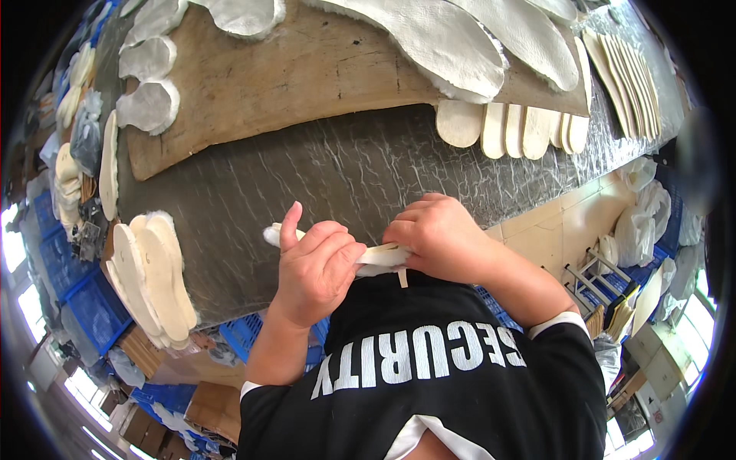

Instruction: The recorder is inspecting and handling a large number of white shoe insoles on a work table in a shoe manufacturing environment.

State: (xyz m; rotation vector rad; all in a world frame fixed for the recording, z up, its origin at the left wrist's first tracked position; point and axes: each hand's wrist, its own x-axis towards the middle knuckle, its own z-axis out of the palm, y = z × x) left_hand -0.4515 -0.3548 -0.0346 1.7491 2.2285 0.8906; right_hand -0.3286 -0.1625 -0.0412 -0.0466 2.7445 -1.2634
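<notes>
insole (379, 255) | cream, flat | held level above dark table edge

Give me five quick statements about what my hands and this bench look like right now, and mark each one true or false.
1. Both hands hold one pale insole piece between them. True: the left hand and right hand grip it at opposite ends.
2. A stack of insoles lies at the bench's left edge. True.
3. The wooden board is bare. False: white fleecy cut-outs lie on it.
4. The crates below the bench are red. False: they are blue.
5. The person wears a black shirt. True.
</notes>
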